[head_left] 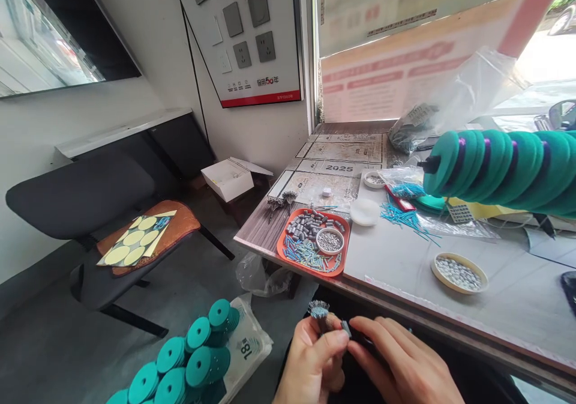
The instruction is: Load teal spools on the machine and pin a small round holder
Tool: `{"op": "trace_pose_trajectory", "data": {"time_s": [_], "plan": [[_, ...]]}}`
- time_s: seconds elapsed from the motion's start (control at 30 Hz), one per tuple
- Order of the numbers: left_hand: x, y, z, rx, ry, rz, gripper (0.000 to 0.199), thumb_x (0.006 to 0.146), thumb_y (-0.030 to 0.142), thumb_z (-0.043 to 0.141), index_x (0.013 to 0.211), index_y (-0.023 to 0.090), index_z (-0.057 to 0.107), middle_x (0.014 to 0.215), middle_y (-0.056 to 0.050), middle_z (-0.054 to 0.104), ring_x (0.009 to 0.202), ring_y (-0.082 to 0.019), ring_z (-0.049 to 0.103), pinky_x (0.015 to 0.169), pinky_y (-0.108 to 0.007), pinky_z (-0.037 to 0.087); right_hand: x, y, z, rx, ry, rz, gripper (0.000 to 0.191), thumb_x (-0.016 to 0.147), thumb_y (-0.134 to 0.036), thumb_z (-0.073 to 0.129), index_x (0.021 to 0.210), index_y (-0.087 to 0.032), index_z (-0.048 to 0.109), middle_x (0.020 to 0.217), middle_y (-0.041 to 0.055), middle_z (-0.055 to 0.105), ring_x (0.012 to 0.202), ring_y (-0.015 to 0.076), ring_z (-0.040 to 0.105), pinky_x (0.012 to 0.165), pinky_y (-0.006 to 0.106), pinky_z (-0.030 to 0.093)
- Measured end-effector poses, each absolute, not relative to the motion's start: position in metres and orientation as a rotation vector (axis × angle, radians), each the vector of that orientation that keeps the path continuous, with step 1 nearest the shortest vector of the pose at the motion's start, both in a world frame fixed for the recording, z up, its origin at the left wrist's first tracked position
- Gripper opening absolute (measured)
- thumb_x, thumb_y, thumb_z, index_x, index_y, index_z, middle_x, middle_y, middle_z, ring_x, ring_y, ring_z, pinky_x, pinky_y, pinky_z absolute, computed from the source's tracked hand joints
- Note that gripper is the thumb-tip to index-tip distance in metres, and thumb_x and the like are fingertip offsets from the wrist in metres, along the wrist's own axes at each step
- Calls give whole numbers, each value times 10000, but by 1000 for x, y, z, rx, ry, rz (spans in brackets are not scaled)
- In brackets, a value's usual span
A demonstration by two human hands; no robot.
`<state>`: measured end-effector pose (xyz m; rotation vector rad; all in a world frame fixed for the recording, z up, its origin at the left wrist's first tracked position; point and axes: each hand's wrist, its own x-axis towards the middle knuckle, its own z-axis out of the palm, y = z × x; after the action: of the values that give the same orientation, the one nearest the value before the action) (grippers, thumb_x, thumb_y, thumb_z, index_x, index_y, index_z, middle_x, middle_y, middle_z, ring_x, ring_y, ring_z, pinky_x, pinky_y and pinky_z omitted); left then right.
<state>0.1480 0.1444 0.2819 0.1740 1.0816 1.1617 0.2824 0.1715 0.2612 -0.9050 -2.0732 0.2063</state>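
Low in front of me, my left hand (317, 356) is closed around a bundle of thin dark stems (319, 311) with a spread of pale blue and silvery tips. Between the two hands is a small grey piece (345, 329), pinched by my right hand (400, 356) at its thumb and fingertips. The left thumb is right beside that piece. Beyond my hands, an orange tray (281, 253) on the table holds grey cylinders (306, 225), blue and silvery slender pieces (310, 257) and a small round dish of tiny metal parts (330, 241).
A dish of silvery pieces (459, 274) and blue sticks (405, 217) lie on the table (391, 260). A rod of green foam discs (499, 170) juts in from the right. Stacked green spools (198, 356) stand on the floor beside a chair (94, 290).
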Motion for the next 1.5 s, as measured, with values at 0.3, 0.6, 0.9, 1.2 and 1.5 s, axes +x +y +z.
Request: {"op": "trace_pose_trajectory", "data": {"time_s": [0.3, 0.6, 0.9, 1.2, 1.5], "plan": [[142, 141, 271, 541, 1280, 1267, 294, 551, 301, 826, 715, 153, 632, 536, 48, 486, 403, -38, 301, 394, -187, 210, 281, 170, 255, -857, -2079, 178, 203, 952, -164, 372, 937, -161, 574, 655, 3, 601, 537, 94, 572, 526, 210, 432], [141, 147, 282, 896, 1420, 1361, 265, 691, 415, 727, 649, 164, 656, 684, -30, 594, 684, -150, 510, 685, -243, 400, 281, 171, 258, -856, -2086, 203, 179, 952, -181, 401, 940, -166, 579, 644, -4, 576, 534, 94, 554, 520, 210, 418], [136, 150, 292, 548, 980, 1209, 393, 670, 482, 729, 677, 170, 491, 560, 85, 386, 354, 12, 145, 366, -169, 120, 290, 180, 268, -747, -2117, 98, 245, 951, -147, 351, 951, -156, 596, 660, 23, 612, 540, 114, 566, 523, 238, 427], [125, 152, 285, 685, 1263, 1203, 386, 605, 447, 787, 811, 161, 630, 628, 38, 516, 416, -15, 255, 395, -180, 168, 317, 202, 290, -781, -2223, -38, 193, 944, -206, 412, 948, -146, 595, 755, 44, 658, 632, 129, 619, 590, 239, 487], [139, 153, 284, 908, 1311, 1288, 226, 650, 367, 772, 670, 165, 675, 686, -28, 608, 729, -153, 531, 714, -228, 410, 298, 187, 274, -762, -2129, 37, 156, 919, -140, 446, 916, -149, 602, 706, 18, 645, 594, 110, 567, 609, 245, 445]]}}
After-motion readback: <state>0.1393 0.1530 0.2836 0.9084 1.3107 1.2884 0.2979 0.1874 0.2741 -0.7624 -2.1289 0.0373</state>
